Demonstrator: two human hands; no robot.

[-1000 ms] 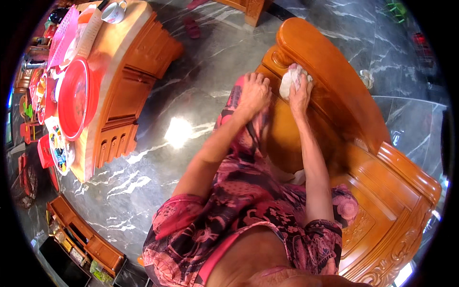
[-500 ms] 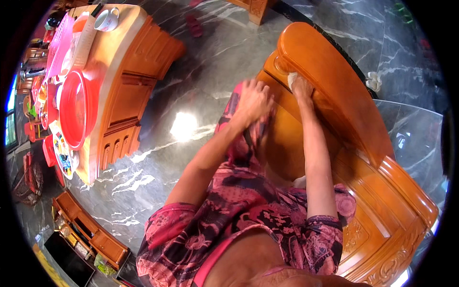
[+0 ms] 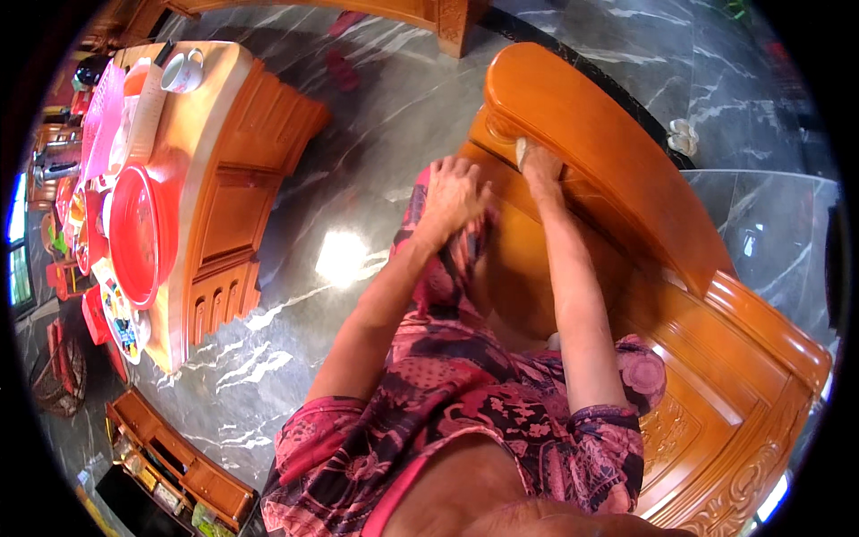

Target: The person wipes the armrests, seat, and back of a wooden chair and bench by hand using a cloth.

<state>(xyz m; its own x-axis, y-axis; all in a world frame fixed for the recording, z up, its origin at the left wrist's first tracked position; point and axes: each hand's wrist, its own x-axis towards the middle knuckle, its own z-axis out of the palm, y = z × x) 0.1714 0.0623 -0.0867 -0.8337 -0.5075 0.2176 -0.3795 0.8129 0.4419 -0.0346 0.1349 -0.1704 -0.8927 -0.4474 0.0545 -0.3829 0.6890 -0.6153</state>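
Note:
My right hand (image 3: 540,168) reaches under the curved armrest (image 3: 582,116) of a polished wooden bench. Its fingers are closed on a pale cloth (image 3: 521,152), of which only a small edge shows beside the armrest's support. Most of the cloth and the fingertips are hidden. My left hand (image 3: 455,199) rests on my knee, covered by patterned trousers (image 3: 447,268). Its fingers are bent a little and apart, with nothing in them. Between my two arms lies the smooth wooden seat (image 3: 519,259) of the bench.
To the left stands a wooden cabinet (image 3: 237,210) bearing a red basin (image 3: 139,237), a white mug (image 3: 182,72) and a pink basket (image 3: 106,125). A low wooden cabinet (image 3: 179,456) is at lower left. White shoes (image 3: 682,137) lie beyond the armrest on grey marbled floor (image 3: 385,116).
The whole view has shifted, so the bench sits slightly further left in the picture. My right hand stays under the armrest with the cloth. My left hand remains on the knee.

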